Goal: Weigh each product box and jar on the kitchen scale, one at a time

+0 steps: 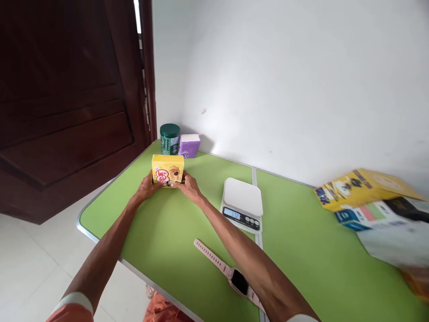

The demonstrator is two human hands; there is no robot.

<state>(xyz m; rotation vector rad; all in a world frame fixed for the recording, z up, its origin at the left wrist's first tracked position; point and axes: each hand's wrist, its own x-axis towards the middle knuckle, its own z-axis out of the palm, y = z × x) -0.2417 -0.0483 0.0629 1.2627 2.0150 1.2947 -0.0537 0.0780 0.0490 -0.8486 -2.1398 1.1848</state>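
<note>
A yellow snack box [167, 167] with red and white print stands upright at the far left of the green table [161, 223]. My left hand [147, 185] grips its left lower edge, and my right hand [190, 186] grips the right lower edge, with both thumbs at the front. Whether the box rests on the tabletop or is slightly raised, I cannot tell. Close behind it are a dark green lidded canister [170, 139] and a purple pack [189, 146]. To the right lies a white digital scale [243, 197] with a lit display and nothing on its plate.
A pink-strapped smartwatch [239, 282] lies under my right forearm. At the right, a yellow package [365, 188], a blue and white box [365, 215] and other packaging are piled against the wall. A dark wooden door [67, 98] stands left of the table.
</note>
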